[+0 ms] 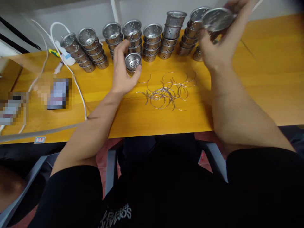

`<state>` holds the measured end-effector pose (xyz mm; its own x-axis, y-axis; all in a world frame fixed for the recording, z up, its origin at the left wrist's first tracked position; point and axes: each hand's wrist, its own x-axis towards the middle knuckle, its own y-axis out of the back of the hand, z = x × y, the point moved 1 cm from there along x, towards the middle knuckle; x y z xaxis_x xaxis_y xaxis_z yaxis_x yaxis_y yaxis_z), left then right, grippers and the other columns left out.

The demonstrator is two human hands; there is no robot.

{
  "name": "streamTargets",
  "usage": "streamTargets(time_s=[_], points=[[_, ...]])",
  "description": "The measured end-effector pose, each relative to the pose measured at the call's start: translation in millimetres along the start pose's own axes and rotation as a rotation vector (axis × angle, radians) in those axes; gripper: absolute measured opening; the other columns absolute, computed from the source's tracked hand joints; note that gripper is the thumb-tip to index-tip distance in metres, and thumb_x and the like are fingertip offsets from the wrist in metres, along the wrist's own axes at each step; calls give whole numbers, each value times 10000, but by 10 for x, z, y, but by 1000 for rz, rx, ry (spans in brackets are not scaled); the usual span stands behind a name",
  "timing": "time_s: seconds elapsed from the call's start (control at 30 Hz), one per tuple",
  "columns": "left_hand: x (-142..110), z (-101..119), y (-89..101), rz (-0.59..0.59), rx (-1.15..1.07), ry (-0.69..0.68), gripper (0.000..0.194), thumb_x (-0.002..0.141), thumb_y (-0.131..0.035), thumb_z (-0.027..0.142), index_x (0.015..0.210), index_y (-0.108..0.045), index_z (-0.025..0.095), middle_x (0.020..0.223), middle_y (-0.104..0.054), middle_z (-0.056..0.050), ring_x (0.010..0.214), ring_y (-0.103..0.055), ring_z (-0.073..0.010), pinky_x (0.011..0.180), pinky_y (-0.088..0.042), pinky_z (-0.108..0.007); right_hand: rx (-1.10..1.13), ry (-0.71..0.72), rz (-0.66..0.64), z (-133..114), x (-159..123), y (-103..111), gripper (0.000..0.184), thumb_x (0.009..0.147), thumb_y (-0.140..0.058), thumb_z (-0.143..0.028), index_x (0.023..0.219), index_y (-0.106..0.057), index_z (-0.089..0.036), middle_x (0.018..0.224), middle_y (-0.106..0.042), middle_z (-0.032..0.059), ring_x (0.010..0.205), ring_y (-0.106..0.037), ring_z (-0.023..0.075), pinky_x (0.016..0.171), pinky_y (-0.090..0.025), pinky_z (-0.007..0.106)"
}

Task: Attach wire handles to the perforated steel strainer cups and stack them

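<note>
My left hand is curled around a small perforated metal cup, thumb at its right side and fingers behind its left. Another cup rim shows just beneath that one. Raised at the upper right, my right hand grips a perforated metal cup by its side, its mouth tilted toward me and slightly blurred. Several stacks of like cups stand in a row along the back of the table. In front of them lies a loose tangle of thin curved metal wires.
The yellow wooden table meets a grey wall behind the stacks. White cables run over its left side, beside a power strip and a blurred-out phone. Chair arms flank my lap; a bare limb shows at lower left.
</note>
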<state>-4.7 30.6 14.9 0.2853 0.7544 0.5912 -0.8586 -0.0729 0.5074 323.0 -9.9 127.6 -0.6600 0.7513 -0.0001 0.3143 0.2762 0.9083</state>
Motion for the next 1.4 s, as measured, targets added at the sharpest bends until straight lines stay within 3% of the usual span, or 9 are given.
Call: streamTargets(time_s=[0.17,0.3,0.43,0.53,0.67,0.8,1.0,1.13,1.4], points=[[-165,20,-377,-195,-139,19,1072,1130,-919,742,1991,-385,394,1985,-564,-157,1800,-645,-509,1501,-605,-733,60,44,-96,-214,-81,-279,1371,748,-1002,-1113,1936,-633,-537,1358,-945,95,1690,-466,558,1236,-467,732],[-207,-142,-589,-272,-206,30,1116,1124,-956,727,1989,-386,311,1963,-575,-211,1788,-670,-498,1436,-670,-702,237,48,187,-148,-18,-503,1191,1024,-825,-1032,2047,-451,-552,1701,-872,33,1719,-554,502,1367,-494,703],[-180,-197,-563,-283,-210,72,1012,1106,-1016,665,1899,-514,288,1903,-632,-204,1760,-700,-496,1461,-654,-684,353,70,303,-2,27,-590,1041,995,-923,-999,1875,-655,-512,1896,-731,30,1598,-694,497,1371,-570,644],[-153,-208,-534,-269,-233,95,902,1136,-989,611,1855,-564,273,1848,-670,-194,1766,-697,-480,1524,-593,-691,365,12,291,97,-52,-495,722,1087,-900,-875,1571,-796,-350,1662,-831,156,1267,-794,452,1143,-641,639],[-120,-260,-554,-261,-266,133,903,1128,-995,528,1861,-542,257,1796,-694,-202,1770,-690,-496,1568,-514,-757,267,37,23,247,-176,-337,409,1110,-898,-680,1250,-865,-297,1152,-870,121,1006,-740,374,962,-590,581],[-115,-351,-563,-236,-248,126,929,1111,-1032,585,1841,-553,266,1782,-703,-211,1761,-690,-506,1575,-504,-767,241,100,-182,419,-164,-360,442,1124,-887,-717,1238,-926,-292,1174,-910,92,1020,-756,344,981,-576,545],[-127,-442,-576,-214,-243,115,949,1076,-1056,669,1791,-578,268,1756,-725,-221,1669,-761,-498,1507,-593,-752,187,88,-172,579,-60,-501,306,1075,-918,-633,1133,-927,-333,1021,-905,33,894,-766,323,863,-547,511],[-134,-416,-561,-218,-219,103,930,1091,-1041,667,1792,-583,264,1754,-741,-222,1662,-770,-495,1493,-613,-746,159,101,-150,563,-50,-514,188,1046,-897,-503,1058,-898,-315,1045,-873,52,918,-772,327,918,-555,520],[-154,-597,-594,-246,-204,-5,982,1152,-978,712,1859,-503,224,1762,-701,-230,1670,-761,-463,1502,-589,-691,157,126,-109,515,-138,-412,154,1158,-878,-419,1118,-858,-272,1074,-858,53,918,-746,284,883,-568,456]])
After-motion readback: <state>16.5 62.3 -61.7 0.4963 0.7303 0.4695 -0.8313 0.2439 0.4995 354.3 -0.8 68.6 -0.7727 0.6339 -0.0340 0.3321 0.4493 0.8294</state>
